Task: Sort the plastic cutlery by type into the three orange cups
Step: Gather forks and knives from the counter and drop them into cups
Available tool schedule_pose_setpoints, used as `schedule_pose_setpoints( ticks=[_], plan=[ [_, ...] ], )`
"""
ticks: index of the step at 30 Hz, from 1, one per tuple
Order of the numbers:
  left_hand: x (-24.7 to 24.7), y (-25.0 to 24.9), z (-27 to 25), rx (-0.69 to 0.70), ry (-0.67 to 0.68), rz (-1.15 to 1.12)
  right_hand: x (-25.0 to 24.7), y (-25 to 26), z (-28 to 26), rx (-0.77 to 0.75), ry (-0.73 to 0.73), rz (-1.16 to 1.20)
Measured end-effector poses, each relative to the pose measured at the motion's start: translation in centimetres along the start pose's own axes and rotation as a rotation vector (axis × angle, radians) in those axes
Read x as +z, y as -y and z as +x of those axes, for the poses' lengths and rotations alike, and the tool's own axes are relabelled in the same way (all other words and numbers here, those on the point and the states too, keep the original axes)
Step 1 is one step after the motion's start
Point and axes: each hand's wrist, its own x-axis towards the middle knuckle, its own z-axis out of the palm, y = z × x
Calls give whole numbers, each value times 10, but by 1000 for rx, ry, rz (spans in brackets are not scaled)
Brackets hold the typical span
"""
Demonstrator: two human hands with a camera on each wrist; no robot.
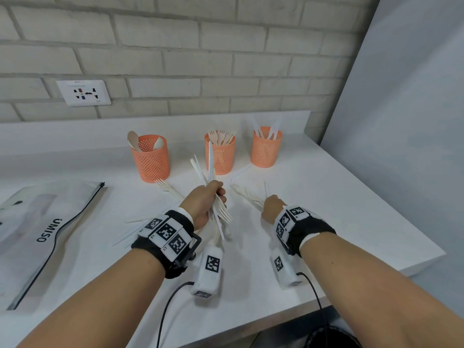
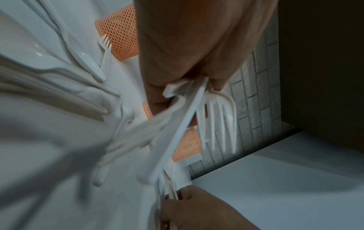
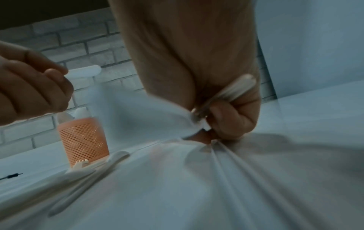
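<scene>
Three orange mesh cups stand in a row at the back of the white counter: the left cup [image 1: 150, 159] has spoons, the middle cup [image 1: 220, 153] forks, the right cup [image 1: 266, 148] knives. My left hand [image 1: 209, 200] grips a mixed bundle of white cutlery [image 1: 213, 187] above the counter, a knife pointing up and fork tines [image 2: 218, 123] sticking out below. My right hand [image 1: 272, 205] is low on the counter, its fingers curled round white cutlery handles [image 3: 222, 95] from the loose cutlery pile [image 1: 247, 194] lying in front of it.
A loose fork [image 1: 167, 187] lies by the left cup, and more white pieces [image 1: 135, 224] lie left of my left wrist. A clear zip bag [image 1: 45, 229] covers the counter's left. The counter's edge [image 1: 376, 222] runs diagonally on the right. A brick wall stands behind.
</scene>
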Motion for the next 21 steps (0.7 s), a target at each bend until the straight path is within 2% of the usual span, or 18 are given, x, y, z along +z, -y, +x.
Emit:
schedule_pose_setpoints(
  ticks=[4, 5, 6, 7, 8, 9, 10, 11, 14, 19, 21],
  plan=[
    [0, -1, -1, 8, 13, -10, 4, 4, 2, -11, -12, -192],
    [0, -1, -2, 12, 18, -10, 1, 5, -9, -64, -3, -179],
    [0, -2, -2, 16, 21, -10, 5, 4, 0, -31, -32, -166],
    [0, -3, -2, 20, 25, -11, 0, 6, -9, -18, 17, -96],
    [-1, -3, -3, 22, 29, -12, 3, 0, -3, 22, 6, -18],
    [-1, -3, -3, 22, 35, -11, 2, 0, -5, 48, 56, -79],
    [-2, -4, -3, 22, 40, -10, 8, -3, 6, 21, 7, 12],
    [-3, -4, -3, 21, 44, -10, 5, -1, -2, 10, 39, -67],
    [-5, -3, -2, 19, 49, -6, 13, -7, 6, -48, -21, -125],
    [-4, 0, 1, 18, 41, -12, -3, -8, -2, 86, -23, -89],
    [-3, 2, 2, 26, 39, 25, -14, -8, -4, 120, -69, -57]
  ],
)
